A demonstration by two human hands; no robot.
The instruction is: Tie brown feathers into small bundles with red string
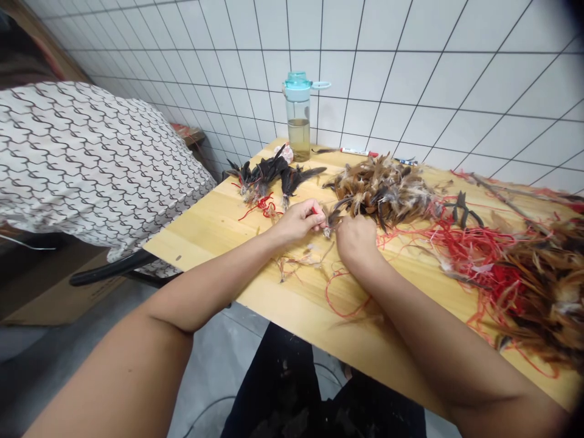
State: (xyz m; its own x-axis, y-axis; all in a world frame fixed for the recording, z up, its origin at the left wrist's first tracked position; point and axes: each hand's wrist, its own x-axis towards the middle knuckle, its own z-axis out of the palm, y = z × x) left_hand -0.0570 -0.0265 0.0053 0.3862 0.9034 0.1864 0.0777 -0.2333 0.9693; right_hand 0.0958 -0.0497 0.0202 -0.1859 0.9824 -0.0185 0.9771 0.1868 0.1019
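Observation:
My left hand (303, 220) is closed in a pinch over the wooden table, its fingertips on a small bunch of feathers (334, 217) with a pale, bound-looking base. Right beside it, my right hand (357, 240) is curled with its back toward me, so whatever its fingers hold is hidden. Just beyond the right hand lies a large heap of brown feathers (383, 188). Bunches of black feathers (262, 176) with red string (264, 207) rest beyond my left hand. A loop of red string (329, 295) and loose feather scraps lie below the hands.
A bottle with a light-blue lid (298, 118) stands by the tiled wall, near a red-and-white marker (359, 152). To the right are tangled red strings (497, 261) and more brown feathers (556, 286). A patterned cloth (100, 164) covers something at the left.

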